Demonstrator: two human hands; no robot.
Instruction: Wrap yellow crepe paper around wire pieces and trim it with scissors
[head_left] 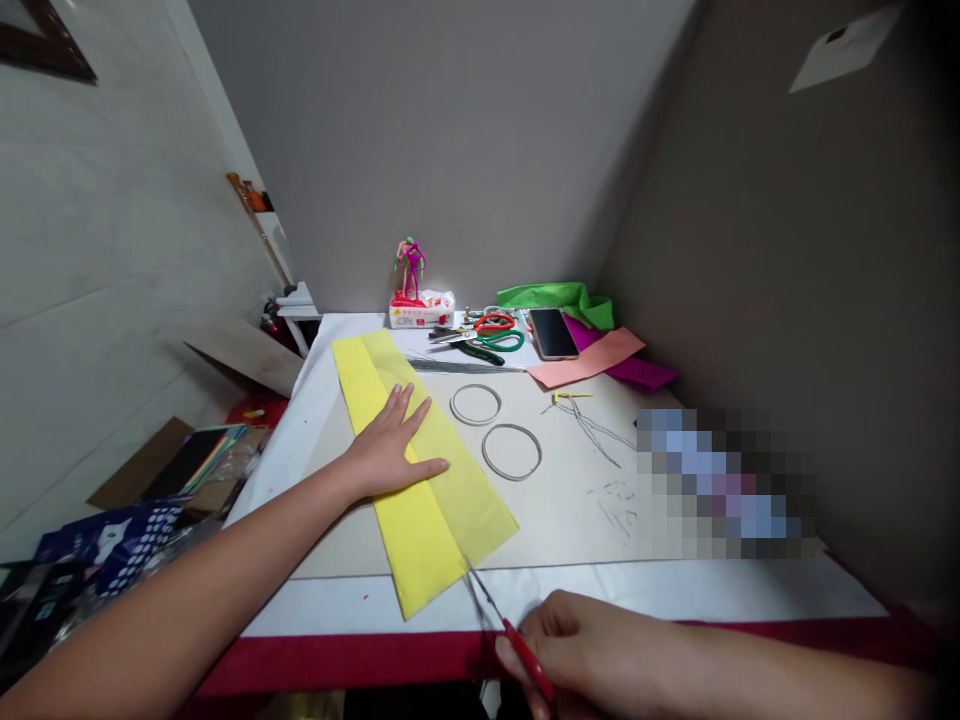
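- The left hand [390,450] lies flat and open, fingers apart, pressing on the yellow paper [442,530].
- The right hand [555,640] is curled closed around the red handles of the scissors [529,655], at the table's near edge.
- The scissors' metal blades point up and left, their tips at the paper's lower right edge.
- The paper lies long and slanted across the pale card [570,520], folded lengthwise, its lower corner over the white sheet [600,595].
- Just right of the paper are two wire rings [475,404] [511,452], apart from each other.
- Further right on the card are thin wire scraps [592,430] and a small yellow strip [570,396].
- Beyond the card lie green-handled scissors [501,341], a phone [553,333], salmon paper [592,358], magenta paper [637,372] and green paper [559,298].
- At the back, a pink-and-green figure [409,268] stands on a white box [420,314].
- A pixelated patch hides part of the table's right side.
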